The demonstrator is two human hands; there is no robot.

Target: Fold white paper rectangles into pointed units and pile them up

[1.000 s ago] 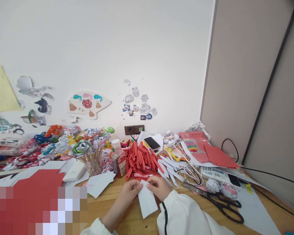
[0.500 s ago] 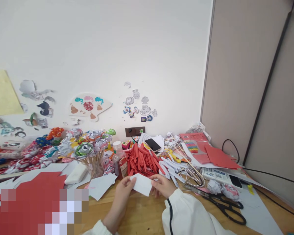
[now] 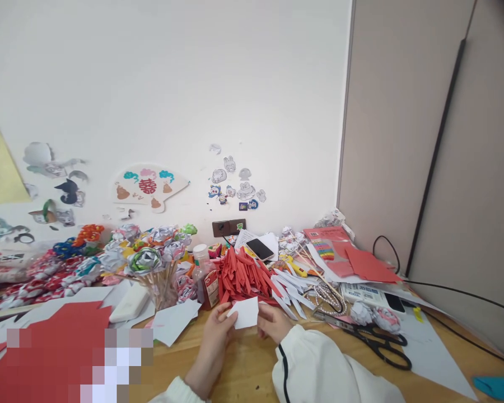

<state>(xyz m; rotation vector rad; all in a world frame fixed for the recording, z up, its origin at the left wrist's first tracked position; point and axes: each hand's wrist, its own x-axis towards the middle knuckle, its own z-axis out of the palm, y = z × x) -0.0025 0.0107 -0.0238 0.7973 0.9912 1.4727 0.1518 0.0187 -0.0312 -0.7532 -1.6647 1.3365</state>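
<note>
A small white sheet of paper (image 3: 246, 313) is held up over the wooden table, close to its front. My left hand (image 3: 218, 336) pinches its left side, thumb on top and fingers behind. At the right edge of the paper, the curled fingers of my right hand (image 3: 275, 323) close on it, their tips partly hidden. Just beyond both hands lies a heap of folded red paper strips (image 3: 243, 274), with folded white paper strips (image 3: 292, 288) to its right.
Black-handled scissors (image 3: 382, 344) lie to the right, near crumpled paper balls (image 3: 361, 313). A phone (image 3: 260, 249) rests behind the red strips. Paper flowers (image 3: 145, 260), a cup of sticks (image 3: 163, 288) and a bottle (image 3: 199, 268) stand left. Large red sheets (image 3: 67, 330) cover the left side.
The white paper has turned, its top edge now tilting up to the right. My right hand has shifted its hold along the right edge. The camera view has swung slightly right.
</note>
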